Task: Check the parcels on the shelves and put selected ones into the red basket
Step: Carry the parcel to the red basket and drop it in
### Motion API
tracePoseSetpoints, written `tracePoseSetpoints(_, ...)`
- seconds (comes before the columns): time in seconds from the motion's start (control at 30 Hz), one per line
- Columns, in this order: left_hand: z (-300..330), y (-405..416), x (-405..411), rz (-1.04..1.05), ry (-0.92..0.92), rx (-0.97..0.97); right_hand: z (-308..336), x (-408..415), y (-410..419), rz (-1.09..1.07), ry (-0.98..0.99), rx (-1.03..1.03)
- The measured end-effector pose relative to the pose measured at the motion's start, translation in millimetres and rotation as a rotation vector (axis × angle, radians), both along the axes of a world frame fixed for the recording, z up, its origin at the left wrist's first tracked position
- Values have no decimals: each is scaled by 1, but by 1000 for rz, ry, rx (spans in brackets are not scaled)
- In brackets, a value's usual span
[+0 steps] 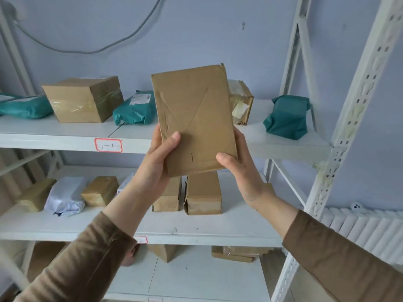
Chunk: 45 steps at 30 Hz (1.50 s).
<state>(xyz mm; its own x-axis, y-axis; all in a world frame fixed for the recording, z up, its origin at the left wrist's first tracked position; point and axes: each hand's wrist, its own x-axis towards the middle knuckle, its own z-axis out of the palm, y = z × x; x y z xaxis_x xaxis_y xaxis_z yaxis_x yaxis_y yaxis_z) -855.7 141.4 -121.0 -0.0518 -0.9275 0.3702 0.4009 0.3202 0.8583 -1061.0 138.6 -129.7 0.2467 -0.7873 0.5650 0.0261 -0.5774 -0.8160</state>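
Both hands, left hand (160,158) and right hand (237,171), are pinching the flat brown parcel (194,118) upright by its lower corners in front of the top shelf (65,136), thumbs over fingers behind; such a low grip is risking it tipping forward and falling.

I stand in parcel storage room, small depot or pick-up point. White metal shelving rack (357,101) with slotted posts before me. Shelves carry many parcels: brown cardboard boxes (82,99), teal plastic mailer bags (287,116), one white bag (65,195). Handwritten red-framed label (108,145) on shelf edge marks position. Plain bluish wall (196,29) behind, grey cable (91,49) hanging, white radiator (359,229) at right.
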Motion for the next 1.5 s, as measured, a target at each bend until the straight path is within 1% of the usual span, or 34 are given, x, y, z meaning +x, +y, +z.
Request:
tracePoseSetpoints(0.1,-8,21,-8,-35,177,155,-10,-1,25,-58,18,-24)
tracePoseSetpoints(0.23,-31,31,-4,-146,426,310,-10,0,59,-104,136,-136)
tracePoseSetpoints(0.37,-46,37,-8,-285,504,404,-8,2,78,-121,119,-186)
tracePoseSetpoints(0.47,-51,40,-9,-301,511,438,-8,1,80,-136,95,-200)
tracePoseSetpoints(0.53,-45,45,-12,-208,454,396,-9,-3,78,-167,70,-169)
tracePoseSetpoints(0.63,-27,57,-18,-45,261,268,-16,-10,69,-143,-11,-25)
tracePoseSetpoints(0.73,-14,65,-26,92,-42,60,-22,-18,59,-92,-84,168)
tracePoseSetpoints(0.8,-10,69,-32,190,-209,-30,-28,-21,55,-78,-91,337)
tracePoseSetpoints(0.83,-10,71,-35,271,-306,-66,-32,-22,52,-40,-116,389)
tracePoseSetpoints(0.9,-12,74,-41,427,-555,-184,-38,-25,45,50,-210,433)
tracePoseSetpoints(0.93,-14,75,-42,472,-666,-259,-39,-26,43,81,-256,449)
tracePoseSetpoints(1.0,-19,75,-42,517,-797,-380,-38,-30,40,111,-317,484)
tracePoseSetpoints(1.07,-27,71,-38,536,-841,-451,-39,-34,36,137,-355,508)
tracePoseSetpoints(1.17,-40,60,-29,516,-834,-428,-38,-38,34,194,-404,535)
tracePoseSetpoints(1.23,-52,51,-23,557,-904,-459,-37,-41,31,212,-479,553)
tracePoseSetpoints(1.33,-74,35,-12,719,-996,-597,-33,-45,33,262,-533,592)
tracePoseSetpoints(1.4,-86,27,-4,825,-1000,-716,-31,-46,38,270,-492,640)
tracePoseSetpoints(1.5,-95,16,4,927,-1001,-952,-31,-52,39,247,-396,691)
